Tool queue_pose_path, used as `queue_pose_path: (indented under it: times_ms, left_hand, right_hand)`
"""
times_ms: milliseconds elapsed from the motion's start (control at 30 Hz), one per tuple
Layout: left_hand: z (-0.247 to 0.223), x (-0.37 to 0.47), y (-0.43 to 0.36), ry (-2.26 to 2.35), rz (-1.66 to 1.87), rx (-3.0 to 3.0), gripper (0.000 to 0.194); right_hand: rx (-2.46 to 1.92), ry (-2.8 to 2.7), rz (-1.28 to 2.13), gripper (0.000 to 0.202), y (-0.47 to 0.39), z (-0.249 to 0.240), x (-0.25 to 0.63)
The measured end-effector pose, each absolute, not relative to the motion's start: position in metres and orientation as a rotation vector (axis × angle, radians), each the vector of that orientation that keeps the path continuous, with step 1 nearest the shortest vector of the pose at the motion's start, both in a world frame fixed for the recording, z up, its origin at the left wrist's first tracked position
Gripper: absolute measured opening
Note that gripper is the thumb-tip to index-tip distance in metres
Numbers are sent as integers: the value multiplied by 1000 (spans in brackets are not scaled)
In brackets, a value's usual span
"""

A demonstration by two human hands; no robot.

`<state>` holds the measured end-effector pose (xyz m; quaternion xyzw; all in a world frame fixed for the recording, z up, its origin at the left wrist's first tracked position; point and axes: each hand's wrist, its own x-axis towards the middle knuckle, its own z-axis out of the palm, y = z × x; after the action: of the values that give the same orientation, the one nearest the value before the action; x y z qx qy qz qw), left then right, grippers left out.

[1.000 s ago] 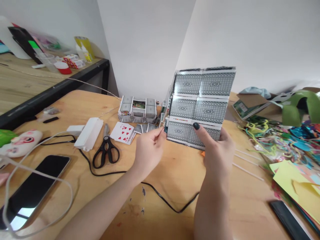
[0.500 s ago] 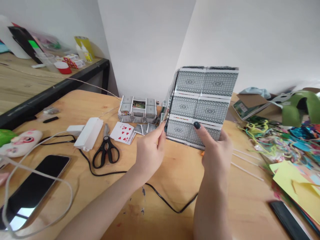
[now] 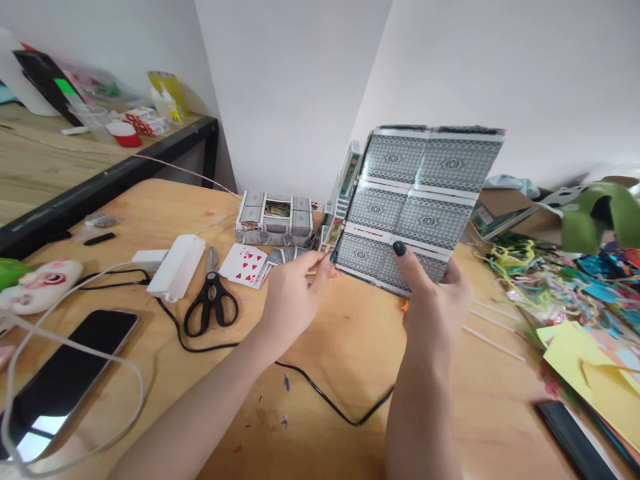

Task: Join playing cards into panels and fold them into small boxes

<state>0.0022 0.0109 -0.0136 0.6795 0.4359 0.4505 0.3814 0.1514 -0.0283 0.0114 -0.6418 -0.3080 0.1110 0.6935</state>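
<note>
A panel of playing cards joined edge to edge (image 3: pixel 430 190), patterned grey backs facing me, is held up tilted over the table. My right hand (image 3: pixel 435 293) grips its lower right part, thumb across the front and fingers behind. At the lower left corner, my left hand (image 3: pixel 300 280) pinches the edge; what its fingertips press there is partly hidden. Behind the panel's left edge, more green-and-white card pieces (image 3: pixel 351 167) show. A box-like shape made of cards (image 3: pixel 275 219) stands beyond my left hand. Loose playing cards (image 3: pixel 244 264), a six of hearts on top, lie beside it.
Black-handled scissors (image 3: pixel 211 303), a white adapter block (image 3: pixel 177 267) and a phone (image 3: pixel 70 380) lie to the left, with cables across the table. On the right are tangled colourful scraps (image 3: pixel 560 280), yellow paper (image 3: pixel 590 367), thin white sticks (image 3: pixel 495 343) and a black case (image 3: pixel 575 437).
The panel has shifted right and tilted further, showing more of the card pieces behind its left edge. My left hand has moved slightly down and left, its fingertips now at the lower corner.
</note>
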Motion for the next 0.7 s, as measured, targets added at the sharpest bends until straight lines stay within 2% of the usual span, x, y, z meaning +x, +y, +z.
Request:
queue_pose_path:
  times_ms: [100,333,500,600,700]
  left_hand:
    - [-10,-1,15,1141,1090,1943,24]
    - [-14,-5,15,1265,1187,2295,29]
    - [-21,1,10,1124,1498,2584,24]
    - [-26,8,5,914,1607,2495,35]
    - [-25,12,3,750,1587,2041,32]
  right_hand:
    - [-1416,-703,278,40,-29,12,151]
    - [-1396,-739,274,34,-27,11,146]
    - [-1370,-663,312,38,-27,7,153]
    - [-1311,-611,387,43,-29,7,161]
    - [-1248,-599,508,44,-31,11,166]
